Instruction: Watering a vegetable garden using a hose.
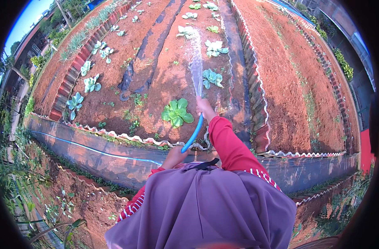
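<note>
A blue garden hose (194, 134) runs between my two hands. My right hand (204, 106) is closed around its outlet end, and my left hand (175, 155) grips it lower down, near my body. From the outlet a fan of water (195, 67) sprays forward onto the reddish soil, reaching close to a pale leafy plant (185, 32). Left of the hose grows a bright green leafy plant (177, 113). Blue-green leafy plants (212, 78) stand just right of the spray. The hose's trailing length (99, 152) lies on the path to the left.
Corrugated edging (121, 136) borders the bed in front of me, with a dark sheet-covered path (83, 146) along it. More corrugated edging (259, 93) separates the soil bed (289, 109) on the right. Torn dark sheeting (127, 77) lies in the planted bed.
</note>
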`<state>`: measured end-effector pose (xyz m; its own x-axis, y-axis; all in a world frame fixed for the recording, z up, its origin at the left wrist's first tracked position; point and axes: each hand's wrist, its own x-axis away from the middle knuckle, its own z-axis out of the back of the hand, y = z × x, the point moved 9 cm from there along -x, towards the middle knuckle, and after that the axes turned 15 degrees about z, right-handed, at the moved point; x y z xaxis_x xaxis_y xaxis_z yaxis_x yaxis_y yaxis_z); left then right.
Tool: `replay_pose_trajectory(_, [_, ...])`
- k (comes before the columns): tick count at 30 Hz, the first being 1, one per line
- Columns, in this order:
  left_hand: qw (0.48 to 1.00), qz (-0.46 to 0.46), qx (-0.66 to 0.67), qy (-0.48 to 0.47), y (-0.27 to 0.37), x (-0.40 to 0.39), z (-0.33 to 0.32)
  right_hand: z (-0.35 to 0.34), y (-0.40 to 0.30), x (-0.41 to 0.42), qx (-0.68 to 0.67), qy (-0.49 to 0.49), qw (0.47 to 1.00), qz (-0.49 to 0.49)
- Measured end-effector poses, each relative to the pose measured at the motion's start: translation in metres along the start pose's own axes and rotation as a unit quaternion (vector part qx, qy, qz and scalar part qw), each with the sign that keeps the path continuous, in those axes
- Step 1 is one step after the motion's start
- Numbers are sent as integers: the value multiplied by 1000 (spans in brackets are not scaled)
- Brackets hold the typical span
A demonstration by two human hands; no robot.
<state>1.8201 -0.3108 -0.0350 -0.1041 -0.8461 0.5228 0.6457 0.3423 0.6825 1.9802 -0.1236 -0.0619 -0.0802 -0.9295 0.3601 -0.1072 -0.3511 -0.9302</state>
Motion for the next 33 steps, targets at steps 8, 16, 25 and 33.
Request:
replay_pose_trajectory(8, [999,23,-24,-5,-3,-6,-3,-1,-8,-4,20,4,1000,19])
replay_pose_trajectory(16, [1000,10,-12,-4,1,-7,-4,0,-14,-5,41,12,998,35])
replay_pose_trajectory(25, [1000,-13,-7,6,4,-8,-6,6,-16,-9,91,17,994,51])
replay_pose_trajectory(33, [1000,-1,-26,-1,1,-11,-9,2,-21,-1,79,9,996,41])
